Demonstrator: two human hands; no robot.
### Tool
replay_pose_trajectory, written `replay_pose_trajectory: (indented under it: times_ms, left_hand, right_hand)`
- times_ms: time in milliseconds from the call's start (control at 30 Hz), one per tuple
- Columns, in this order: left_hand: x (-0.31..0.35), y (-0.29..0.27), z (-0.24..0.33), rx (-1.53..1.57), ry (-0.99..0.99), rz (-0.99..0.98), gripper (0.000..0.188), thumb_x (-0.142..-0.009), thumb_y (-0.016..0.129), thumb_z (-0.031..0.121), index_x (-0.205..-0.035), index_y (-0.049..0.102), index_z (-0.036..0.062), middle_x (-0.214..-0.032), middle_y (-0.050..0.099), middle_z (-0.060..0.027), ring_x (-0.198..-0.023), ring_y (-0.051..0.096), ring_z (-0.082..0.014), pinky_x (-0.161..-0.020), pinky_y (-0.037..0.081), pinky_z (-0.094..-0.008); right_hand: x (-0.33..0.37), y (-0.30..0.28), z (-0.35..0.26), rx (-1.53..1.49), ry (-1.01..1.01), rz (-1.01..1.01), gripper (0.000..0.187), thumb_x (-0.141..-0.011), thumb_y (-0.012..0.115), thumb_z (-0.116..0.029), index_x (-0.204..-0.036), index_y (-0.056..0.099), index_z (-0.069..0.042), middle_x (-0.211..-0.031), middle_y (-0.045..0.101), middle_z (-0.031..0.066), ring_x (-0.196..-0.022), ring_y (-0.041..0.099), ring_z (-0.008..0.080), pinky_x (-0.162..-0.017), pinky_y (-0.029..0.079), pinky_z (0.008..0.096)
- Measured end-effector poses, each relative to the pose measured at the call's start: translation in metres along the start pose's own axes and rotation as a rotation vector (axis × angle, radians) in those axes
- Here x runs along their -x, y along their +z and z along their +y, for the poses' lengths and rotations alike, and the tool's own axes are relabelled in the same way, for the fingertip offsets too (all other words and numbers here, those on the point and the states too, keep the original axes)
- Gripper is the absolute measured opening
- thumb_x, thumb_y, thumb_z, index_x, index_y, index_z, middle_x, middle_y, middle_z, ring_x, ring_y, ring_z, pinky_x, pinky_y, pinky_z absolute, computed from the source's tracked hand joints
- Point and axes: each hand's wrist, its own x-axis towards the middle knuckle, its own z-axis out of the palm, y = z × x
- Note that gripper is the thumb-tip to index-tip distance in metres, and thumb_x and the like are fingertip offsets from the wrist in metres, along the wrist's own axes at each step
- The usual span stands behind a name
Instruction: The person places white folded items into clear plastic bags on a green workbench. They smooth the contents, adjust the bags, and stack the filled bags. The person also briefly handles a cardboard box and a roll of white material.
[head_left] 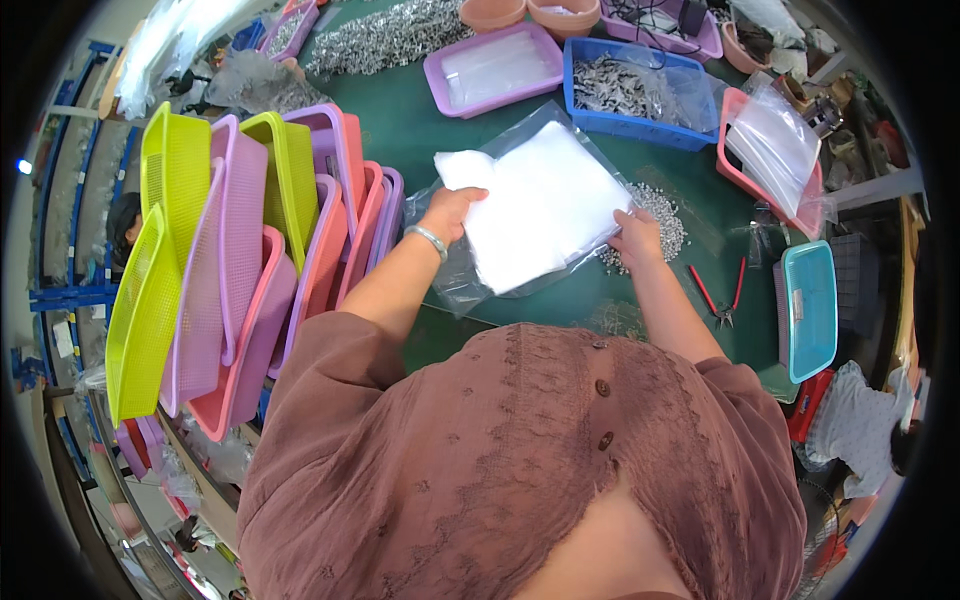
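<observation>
A stack of thin white sheets (550,210) lies over a large clear plastic bag (450,282) on the green table; whether the sheets are soft bags or foam cannot be made out. My left hand (455,212) grips the stack's left edge, thumb on top, with a bracelet at its wrist. At the right edge my right hand (637,237) pinches the sheets between thumb and fingers. Partly behind that hand is a pile of small silvery pieces (660,213). Red-handled pliers (722,310) rest to its right, handles spread.
Tilted stacked plastic baskets (225,270) crowd the left side. Along the back stand a purple tray (497,68), a blue basket of metal parts (640,95) and a heap of metal pieces (395,38). A pink basket (735,170) and teal basket (810,310) are at right.
</observation>
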Motion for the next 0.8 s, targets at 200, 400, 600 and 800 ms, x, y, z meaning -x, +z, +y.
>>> replay_pose_trajectory:
  times_ms: [200,400,600,800]
  left_hand:
    - [0.004,-0.01,-0.023,0.129,0.049,-0.012,0.037,-0.069,0.064,0.0,-0.102,0.052,-0.0103,-0.098,0.059,-0.0165,-0.087,0.059,-0.0283,-0.076,0.048,-0.0367]
    - [0.007,-0.005,-0.023,0.23,0.034,-0.049,0.036,-0.069,0.064,0.0,-0.103,0.053,-0.008,-0.097,0.059,-0.0148,-0.088,0.059,-0.0257,-0.076,0.048,-0.0353]
    - [0.015,-0.008,-0.027,0.283,0.045,-0.136,0.037,-0.074,0.065,0.008,-0.106,0.052,-0.0063,-0.103,0.058,-0.0131,-0.092,0.057,-0.0236,-0.079,0.046,-0.0352]
    - [0.02,-0.009,-0.028,0.512,-0.04,-0.18,0.046,-0.08,0.064,0.025,-0.112,0.048,-0.0048,-0.109,0.055,-0.0118,-0.098,0.054,-0.0208,-0.085,0.043,-0.0346]
  right_hand:
    - [0.061,0.023,-0.009,0.907,-1.169,-0.017,0.047,-0.069,0.067,-0.009,-0.11,0.046,0.001,-0.107,0.05,0.0189,-0.095,0.05,0.0322,-0.082,0.041,0.039]
    - [0.083,0.11,0.025,1.08,-0.979,-0.495,0.074,-0.063,0.074,-0.022,-0.125,0.038,-0.002,-0.131,0.032,0.0242,-0.115,0.038,0.0403,-0.095,0.035,0.0414]
    - [0.061,0.114,0.041,1.024,-0.963,-0.464,0.067,-0.068,0.07,-0.02,-0.125,0.039,-0.004,-0.13,0.035,0.0242,-0.112,0.042,0.04,-0.091,0.039,0.0403]
    - [0.052,0.113,0.038,0.911,-1.046,-0.396,0.044,-0.076,0.062,-0.012,-0.117,0.047,-0.002,-0.115,0.051,0.0226,-0.099,0.053,0.0376,-0.084,0.045,0.038]
